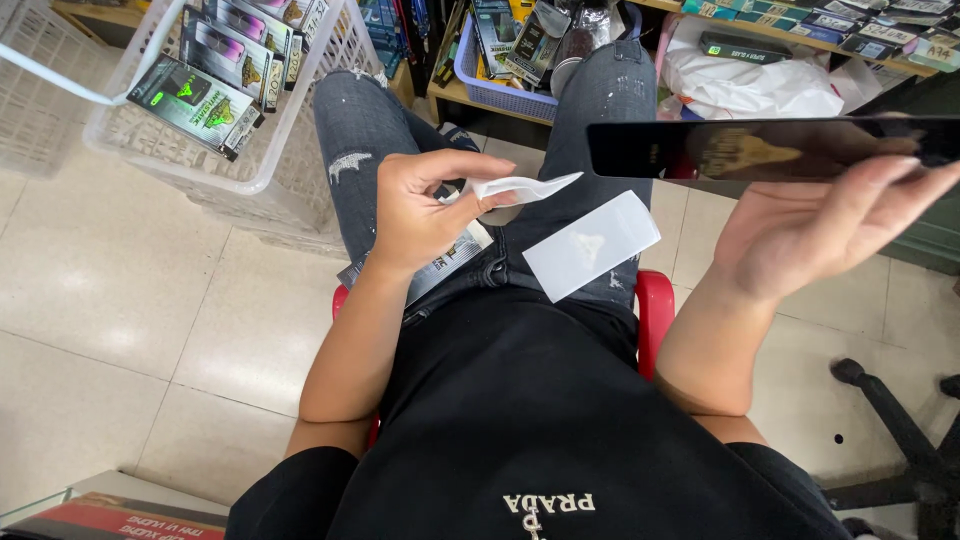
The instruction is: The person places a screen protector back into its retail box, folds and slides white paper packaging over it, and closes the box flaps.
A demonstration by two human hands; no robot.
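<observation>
While the person sits on a red stool, the scene reads from largest to smallest as follows.

Floor: pale glossy tiles (130, 300) run under everything; the black legs of a chair base (900, 420) stand at the right.

White basket: a large white lattice basket (290, 170) stands on the floor at the upper left, just beside the person's left knee; it holds upright flat boxes (195, 100), dark with green and purple fronts.

Blue basket: a smaller blue-violet basket (490, 85) sits on a low wooden shelf beyond the knees, filled with more dark flat packages.

Plastic bag: a crumpled white bag (760, 85) lies at the upper right, with a row of teal and white flat boxes (850, 25) above it.

Glass sheet: a long dark glossy sheet (770, 148) is held level over the right knee.

Right hand: the right hand (810, 235) is palm up and spread, its fingers (890, 185) supporting the sheet from beneath along its lower edge.

White sleeve: a flat white rectangular sleeve (590, 243) rests on the right thigh.

Lap package: a grey printed package (445, 265) lies on the left thigh, partly under the wrist.

Left hand: the left hand (425, 210) is curled above the lap, thumb and forefinger pinching a thin white strip (525, 187) that points right.
</observation>
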